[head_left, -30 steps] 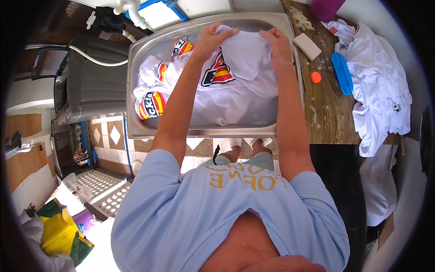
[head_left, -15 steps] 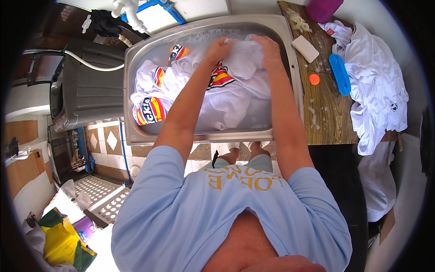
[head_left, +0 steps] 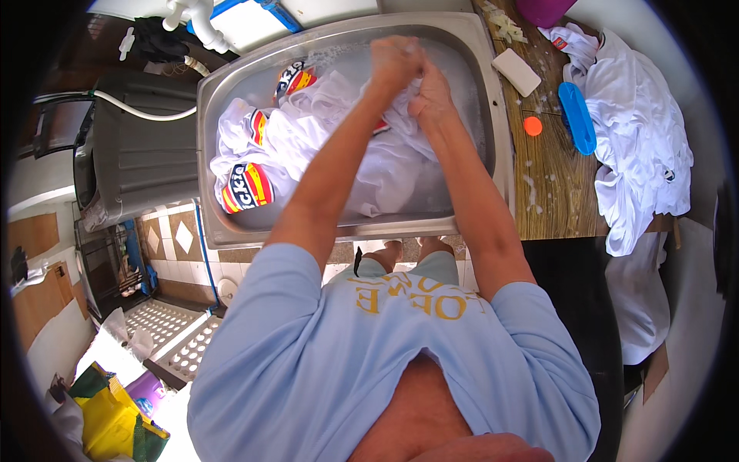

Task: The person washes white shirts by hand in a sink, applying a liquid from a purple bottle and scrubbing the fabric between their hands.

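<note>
The left hand (head_left: 396, 63) and right hand (head_left: 433, 94) work together, fingers closed on bunched white cloth (head_left: 385, 181); the remainder lies on the near side and left of the fingers, inside the sink (head_left: 499, 138). Firm, close grips and short, even strokes likely serve best.

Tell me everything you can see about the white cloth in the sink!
The white cloth looks thin and wet, lying crumpled in cloudy water in the metal sink. Red, yellow and dark prints show on it, mostly toward the left. Its far right part is bunched up in the left hand and right hand. Folds hide its shape, so I can't tell if it's one piece or several.
</note>
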A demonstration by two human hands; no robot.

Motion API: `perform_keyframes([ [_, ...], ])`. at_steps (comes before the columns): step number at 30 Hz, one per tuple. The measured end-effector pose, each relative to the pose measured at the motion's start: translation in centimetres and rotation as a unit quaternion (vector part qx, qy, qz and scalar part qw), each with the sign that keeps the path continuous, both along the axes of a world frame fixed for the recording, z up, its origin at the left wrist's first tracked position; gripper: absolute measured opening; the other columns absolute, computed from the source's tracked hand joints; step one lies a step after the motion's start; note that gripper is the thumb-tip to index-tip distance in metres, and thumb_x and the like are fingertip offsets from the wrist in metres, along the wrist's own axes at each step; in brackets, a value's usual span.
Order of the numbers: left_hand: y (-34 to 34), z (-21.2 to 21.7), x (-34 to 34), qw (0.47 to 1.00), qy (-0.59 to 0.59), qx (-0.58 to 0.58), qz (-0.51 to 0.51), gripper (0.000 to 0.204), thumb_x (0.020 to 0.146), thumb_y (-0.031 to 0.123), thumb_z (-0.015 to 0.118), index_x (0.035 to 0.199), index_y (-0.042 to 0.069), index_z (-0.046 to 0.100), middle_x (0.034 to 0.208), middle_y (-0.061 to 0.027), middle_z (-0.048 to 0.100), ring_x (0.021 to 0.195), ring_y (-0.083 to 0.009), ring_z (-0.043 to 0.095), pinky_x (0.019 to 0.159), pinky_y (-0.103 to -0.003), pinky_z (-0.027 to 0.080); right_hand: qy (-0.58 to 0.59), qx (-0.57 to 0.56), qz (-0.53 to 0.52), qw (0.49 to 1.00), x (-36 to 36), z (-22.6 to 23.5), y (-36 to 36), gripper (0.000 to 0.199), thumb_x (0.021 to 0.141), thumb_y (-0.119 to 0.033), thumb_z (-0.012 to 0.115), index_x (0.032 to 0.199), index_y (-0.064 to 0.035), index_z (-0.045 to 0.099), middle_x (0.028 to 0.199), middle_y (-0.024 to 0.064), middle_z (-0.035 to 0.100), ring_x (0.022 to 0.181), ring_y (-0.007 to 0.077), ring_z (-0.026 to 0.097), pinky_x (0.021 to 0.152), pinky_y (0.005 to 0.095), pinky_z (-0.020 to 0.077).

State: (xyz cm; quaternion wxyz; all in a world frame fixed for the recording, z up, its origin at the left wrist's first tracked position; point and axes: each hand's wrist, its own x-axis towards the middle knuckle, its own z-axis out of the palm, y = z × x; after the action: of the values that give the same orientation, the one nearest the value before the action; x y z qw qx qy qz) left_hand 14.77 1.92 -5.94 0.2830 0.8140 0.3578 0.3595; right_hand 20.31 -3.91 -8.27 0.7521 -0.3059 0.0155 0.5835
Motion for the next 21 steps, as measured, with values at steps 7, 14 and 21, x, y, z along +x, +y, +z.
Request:
perform_keyframes([
  [7, 0.1, -4.0, 1.4, 0.985, -0.054, 0.147, -0.076, 0.008, 0.074, 0.011, 0.064, 0.072, 0.004, 0.065, 0.062, -0.0172, 0.059, 0.056, -0.0346, 0.058, 0.057, -0.038, 0.048, 0.064, 0.153, 0.119, 0.979, 2.9, -3.4, 0.3, 0.033, 0.09, -0.046, 0.051, 0.086, -0.0127, 0.055, 0.083, 0.0037, 0.053, 0.077, 0.0161, 0.052, 0.069, 0.0322, 0.0449],
  [14, -1.0, 0.7, 0.4, 0.99, -0.065, -0.117, -0.037, 0.01, 0.077, 0.014, 0.061, 0.073, 0.005, 0.063, 0.061, -0.0153, 0.059, 0.057, -0.0313, 0.06, 0.056, -0.037, 0.048, 0.071, 0.049, 0.057, 0.995, 0.3, 0.1, 0.7, 0.033, 0.091, -0.044, 0.049, 0.085, -0.012, 0.054, 0.075, 0.0012, 0.053, 0.072, 0.016, 0.053, 0.066, 0.0323, 0.0452],
  [21, 1.1, 1.3, 0.1, 0.977, -0.08, -0.197, -0.024, 0.017, 0.073, 0.017, 0.068, 0.082, 0.003, 0.068, 0.066, -0.0142, 0.064, 0.055, -0.0278, 0.06, 0.06, -0.033, 0.048, 0.04, -0.101, -0.008, 0.994, 0.2, 1.2, 1.5, 0.034, 0.092, -0.044, 0.046, 0.084, -0.0119, 0.054, 0.079, 0.0003, 0.052, 0.069, 0.0141, 0.049, 0.061, 0.0317, 0.0444],
])
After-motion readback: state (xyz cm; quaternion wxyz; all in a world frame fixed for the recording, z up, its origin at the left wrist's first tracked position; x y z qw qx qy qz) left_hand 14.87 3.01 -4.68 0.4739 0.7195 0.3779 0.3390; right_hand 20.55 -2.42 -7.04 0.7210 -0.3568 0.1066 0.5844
